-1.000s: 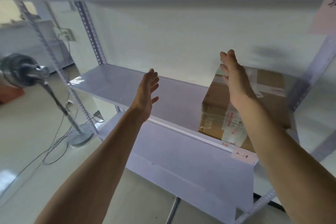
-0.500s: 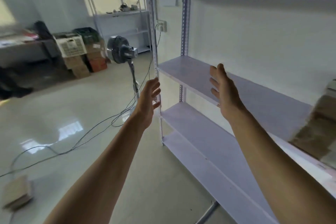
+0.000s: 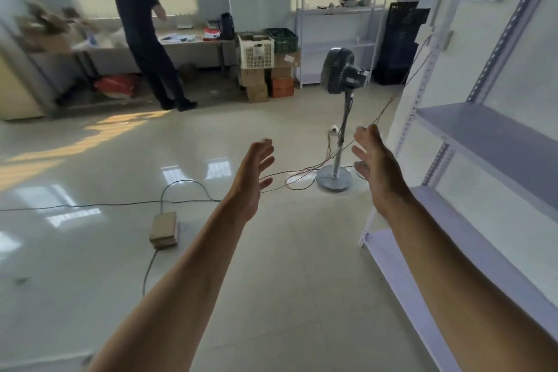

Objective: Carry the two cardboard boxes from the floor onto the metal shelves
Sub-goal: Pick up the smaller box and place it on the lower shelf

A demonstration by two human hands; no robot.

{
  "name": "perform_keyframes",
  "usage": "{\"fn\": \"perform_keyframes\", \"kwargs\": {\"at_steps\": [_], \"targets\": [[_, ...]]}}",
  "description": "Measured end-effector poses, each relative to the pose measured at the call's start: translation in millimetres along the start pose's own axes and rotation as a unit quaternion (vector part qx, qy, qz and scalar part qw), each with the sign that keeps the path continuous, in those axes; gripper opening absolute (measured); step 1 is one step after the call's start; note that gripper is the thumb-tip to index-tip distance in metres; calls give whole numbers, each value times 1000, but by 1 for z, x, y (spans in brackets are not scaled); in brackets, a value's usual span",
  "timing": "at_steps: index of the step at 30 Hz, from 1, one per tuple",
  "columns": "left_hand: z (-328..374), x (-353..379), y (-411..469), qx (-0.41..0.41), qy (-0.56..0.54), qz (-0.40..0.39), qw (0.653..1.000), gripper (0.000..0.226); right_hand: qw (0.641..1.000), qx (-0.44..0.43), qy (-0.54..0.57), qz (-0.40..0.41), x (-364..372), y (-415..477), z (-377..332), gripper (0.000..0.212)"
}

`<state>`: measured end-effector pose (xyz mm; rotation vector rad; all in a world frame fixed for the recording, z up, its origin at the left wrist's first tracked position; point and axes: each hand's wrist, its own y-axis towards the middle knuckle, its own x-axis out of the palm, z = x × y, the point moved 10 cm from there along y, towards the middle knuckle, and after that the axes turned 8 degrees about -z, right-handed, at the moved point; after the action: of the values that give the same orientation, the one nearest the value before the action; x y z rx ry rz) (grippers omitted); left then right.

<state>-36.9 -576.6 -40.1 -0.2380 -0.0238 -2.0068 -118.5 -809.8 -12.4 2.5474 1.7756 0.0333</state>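
Head view: both bare forearms are reaching forward over the glossy floor (image 3: 90,145), palms facing each other. The left hand (image 3: 252,172) is holding nothing, its grip spread with the fingers loosely fanned; the right hand (image 3: 379,166) is likewise carrying nothing, its grip spread and its fingers pointing up and forward. The two hands are hovering apart from one another, well above the floor.

A flat cardboard box (image 3: 164,229) is lying on the floor to the left of the left forearm, touching neither hand, with a cable (image 3: 187,183) looping just beyond it. The metal shelves (image 3: 483,136) are standing along the right edge of the frame, beside the right forearm; the shelf boards in view are showing no load. A second task box is not identifiable here.

A standing fan (image 3: 342,75) is rising from its round base on the floor between the hands and the far wall, just left of the shelves' front post. Farther back, a person in dark clothing (image 3: 145,39) is leaning over a tabletop (image 3: 193,39) along the far wall. Stacked crates and cartons (image 3: 265,66) are sitting on the floor at that tabletop's right end, next to another shelving unit (image 3: 338,24).
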Motion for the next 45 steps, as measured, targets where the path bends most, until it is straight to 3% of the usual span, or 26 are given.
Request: {"fn": "perform_keyframes", "kwargs": {"at_steps": [4,8,11,23,26,35,40,45], "targets": [[-3,-66,-2,-2,-14,53,998,73,998,6,2,-66,69,26,12,64],[-12,-122,4,-14,-22,102,994,55,992,23,5,-122,126,56,32,67],[-17,-159,10,-20,-17,138,990,68,987,30,9,-157,164,81,47,67],[-31,-284,37,-76,-15,262,962,54,955,102,39,-278,294,173,106,71],[-33,-315,40,-85,-19,284,955,68,947,118,40,-297,326,184,120,69],[-56,-437,91,-114,-41,276,953,40,939,152,18,-307,443,236,162,70],[-62,-537,120,-140,-44,266,953,61,940,177,8,-292,537,264,186,69],[-69,-627,145,-180,-45,251,950,58,937,206,0,-281,621,280,208,70]]}}
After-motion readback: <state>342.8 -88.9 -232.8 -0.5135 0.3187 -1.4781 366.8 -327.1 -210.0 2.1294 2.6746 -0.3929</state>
